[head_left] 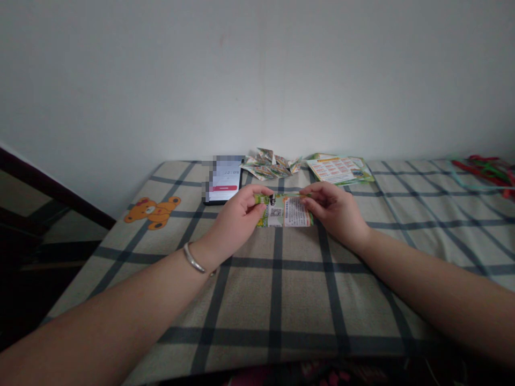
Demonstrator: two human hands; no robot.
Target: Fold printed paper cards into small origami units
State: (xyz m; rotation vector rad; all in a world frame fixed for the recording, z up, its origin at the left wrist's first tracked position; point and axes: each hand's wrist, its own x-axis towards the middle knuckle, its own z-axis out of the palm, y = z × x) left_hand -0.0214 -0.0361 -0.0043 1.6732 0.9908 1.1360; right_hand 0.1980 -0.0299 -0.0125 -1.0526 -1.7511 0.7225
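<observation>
A small printed paper strip [285,210], green and orange with a QR code, is held flat just above the checked cloth [277,289]. My left hand [237,214], with a silver bangle on the wrist, pinches its left end. My right hand [333,206] pinches its right end, fingers closed on the top edge. Both hands sit in the middle of the surface, close together.
Behind the hands lie a phone [223,179] with a lit screen, several small folded paper pieces [269,164] and a stack of printed leaflets [338,168]. Red and green cords [486,169] lie at the far right. A bear print [153,210] marks the cloth at left. A wall stands behind.
</observation>
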